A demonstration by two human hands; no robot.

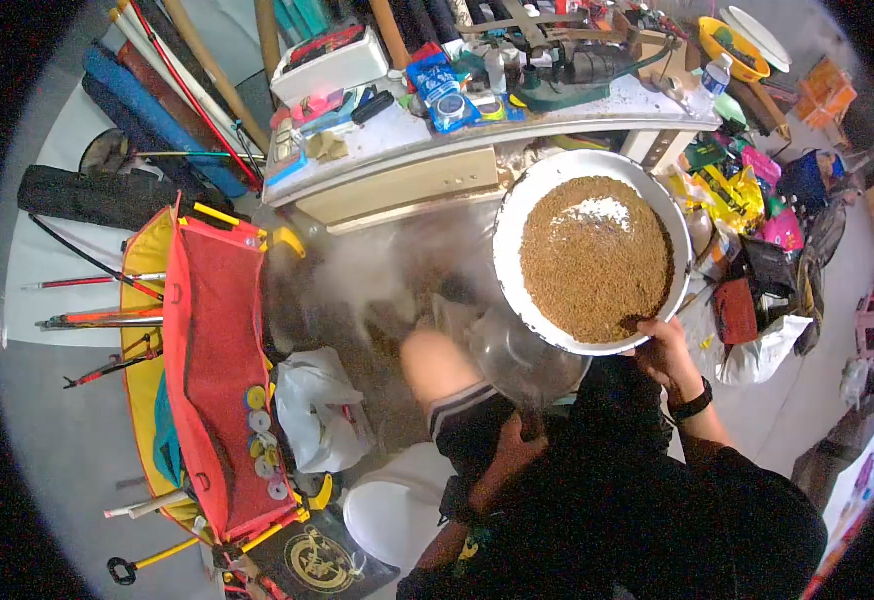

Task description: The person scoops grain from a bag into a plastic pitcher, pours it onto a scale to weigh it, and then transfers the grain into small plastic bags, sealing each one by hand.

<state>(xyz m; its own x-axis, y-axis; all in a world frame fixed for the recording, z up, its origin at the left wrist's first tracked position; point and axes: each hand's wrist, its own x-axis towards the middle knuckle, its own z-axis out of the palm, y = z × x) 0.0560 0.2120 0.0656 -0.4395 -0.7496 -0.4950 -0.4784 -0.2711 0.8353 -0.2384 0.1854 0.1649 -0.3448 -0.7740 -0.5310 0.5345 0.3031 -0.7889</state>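
Note:
A white enamel basin [510,230] with a dark rim is full of brown granular material [597,265]. A patch of white powder [602,212] lies on top of it, toward the far side. My right hand [664,352] grips the near right rim of the basin, thumb over the edge. Lower down, in front of my body, my left hand [509,452] is closed around the narrow lower end of a clear plastic scoop [519,355]. The scoop's wide part sits beside the basin's near left side, and its contents cannot be made out.
A cluttered white table [397,140] with drawers stands ahead. Left is a red and yellow bag [212,370] holding rods. A white plastic bag [319,410] and a white round container [397,510] stand near my legs. Colourful packets [727,200] pile up at the right.

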